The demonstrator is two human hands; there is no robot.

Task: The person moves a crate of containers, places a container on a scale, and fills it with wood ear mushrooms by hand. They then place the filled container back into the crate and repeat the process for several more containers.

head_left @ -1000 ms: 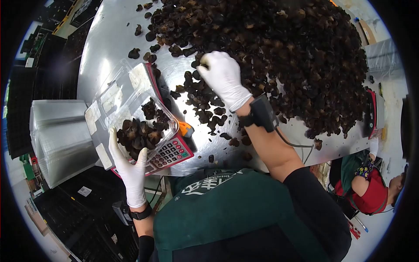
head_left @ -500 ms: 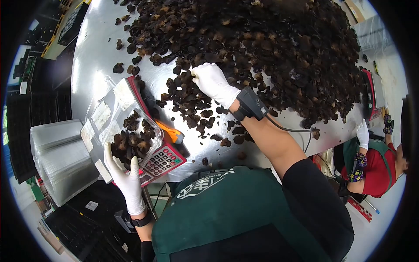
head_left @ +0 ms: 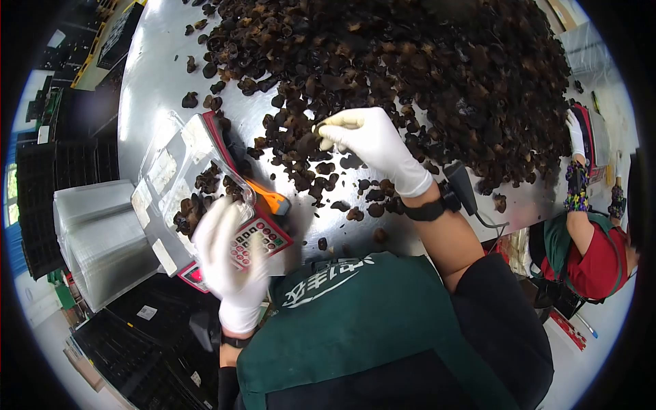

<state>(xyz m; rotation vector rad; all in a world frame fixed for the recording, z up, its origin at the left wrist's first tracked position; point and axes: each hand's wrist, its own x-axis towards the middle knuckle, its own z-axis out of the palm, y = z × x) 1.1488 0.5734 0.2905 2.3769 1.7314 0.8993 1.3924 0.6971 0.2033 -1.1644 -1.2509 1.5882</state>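
My right hand [head_left: 372, 140], in a white glove, is over the near edge of the pile of dark wood ear mushrooms [head_left: 424, 75]. Its thumb and fingertips pinch together at a brown wood ear piece [head_left: 309, 143]. My gloved left hand [head_left: 229, 256], blurred, is above the near side of a red-edged scale [head_left: 263, 239], its fingers apart and holding nothing. On the scale a clear plastic box [head_left: 166, 130] lies with its lid folded back. Several wood ear mushrooms [head_left: 188, 217] are in the box, partly hidden behind my left fingers.
An orange-handled tool [head_left: 273, 199] lies beside the scale on the metal table [head_left: 154, 75]. Stacked clear plastic boxes [head_left: 99, 239] stand at the left, near black crates [head_left: 41, 198]. At right, a co-worker's gloved hand [head_left: 575, 133] is near another scale [head_left: 596, 140].
My left hand has left the box and drawn back toward me over the keypad. My right hand has shifted right and nearer to me. The co-worker's gloved hand has moved up toward the other scale.
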